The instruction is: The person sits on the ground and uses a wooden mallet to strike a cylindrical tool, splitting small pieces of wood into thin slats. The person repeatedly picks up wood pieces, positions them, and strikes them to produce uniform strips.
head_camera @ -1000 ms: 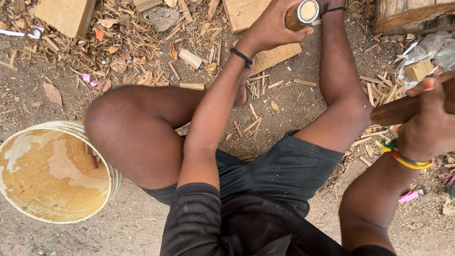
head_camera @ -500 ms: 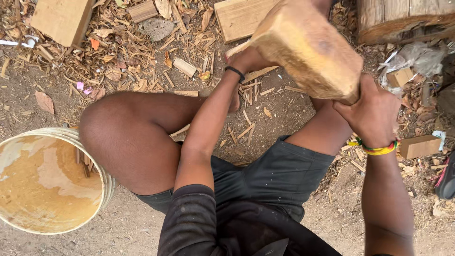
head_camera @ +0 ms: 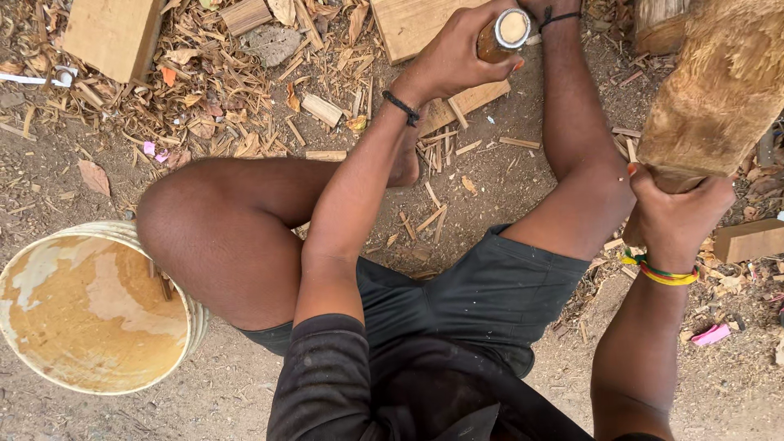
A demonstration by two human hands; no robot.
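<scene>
The person sits on the dirt ground [head_camera: 506, 171] with knees bent, seen from above. The left hand [head_camera: 457, 57] is clenched around a chisel handle [head_camera: 502, 34], a round wooden handle with a pale flat end facing the camera, held upright near the top of the view above a flat wooden board [head_camera: 408, 28]. The blade below the handle is hidden by the hand. A black band sits on that wrist.

The right hand [head_camera: 674, 216] has its grip closed on the narrow lower end of a wooden mallet [head_camera: 719, 90], a thick, rough block of pale brown wood raised at the right edge, well apart from the chisel handle and off to its right. A yellow, red and green bracelet [head_camera: 663, 273] circles the right wrist.

To the left, beside the bent knee, stands a white bucket [head_camera: 86, 306] with a stained, yellowish inside. Wood chips [head_camera: 220, 73] and splinters lie thick across the upper left of the ground, together with a square wooden block [head_camera: 114, 37]. A smaller block [head_camera: 747, 239] lies at the right edge, near the right hand, and a pink scrap [head_camera: 710, 335] lies below it.
</scene>
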